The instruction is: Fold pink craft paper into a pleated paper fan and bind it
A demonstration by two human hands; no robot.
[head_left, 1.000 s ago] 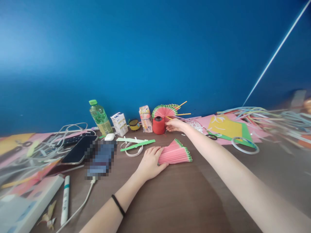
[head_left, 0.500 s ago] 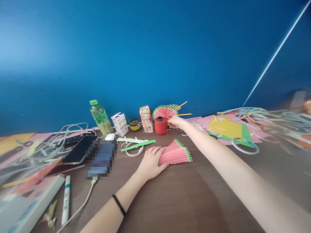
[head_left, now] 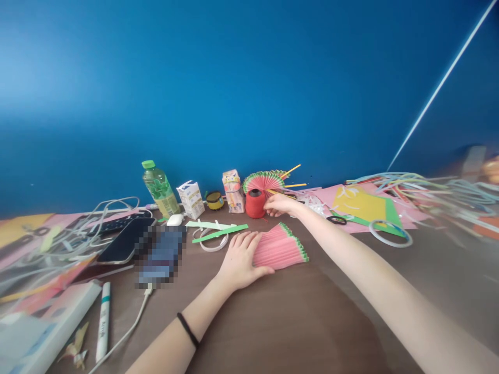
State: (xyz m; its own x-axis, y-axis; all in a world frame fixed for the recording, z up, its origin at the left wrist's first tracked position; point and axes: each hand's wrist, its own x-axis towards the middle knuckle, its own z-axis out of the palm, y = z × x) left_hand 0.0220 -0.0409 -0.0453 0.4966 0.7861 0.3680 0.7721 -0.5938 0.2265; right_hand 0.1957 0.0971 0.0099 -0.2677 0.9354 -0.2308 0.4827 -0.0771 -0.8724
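Note:
My left hand (head_left: 238, 259) lies flat, fingers stretched out, on the near end of a pleated pink paper fan with a green edge (head_left: 281, 246) on the brown table. My right hand (head_left: 281, 204) reaches to the back of the table, its fingers curled against the side of a red spool of thread (head_left: 254, 203). Behind the spool stands a finished round pink-and-green paper fan (head_left: 264, 181) with yellow sticks.
At the back stand a green-capped bottle (head_left: 159, 189), a white carton (head_left: 191, 199) and a small pink carton (head_left: 233, 190). Phones and white cables (head_left: 128, 239) lie left, a marker pen (head_left: 103, 319) near left. Coloured paper sheets (head_left: 362, 205), a tape ring (head_left: 388, 232) and paper strips lie right.
My right hand has slid down from the fan's stick to the side of the red spool. My left hand has spread flatter over the pleated fan.

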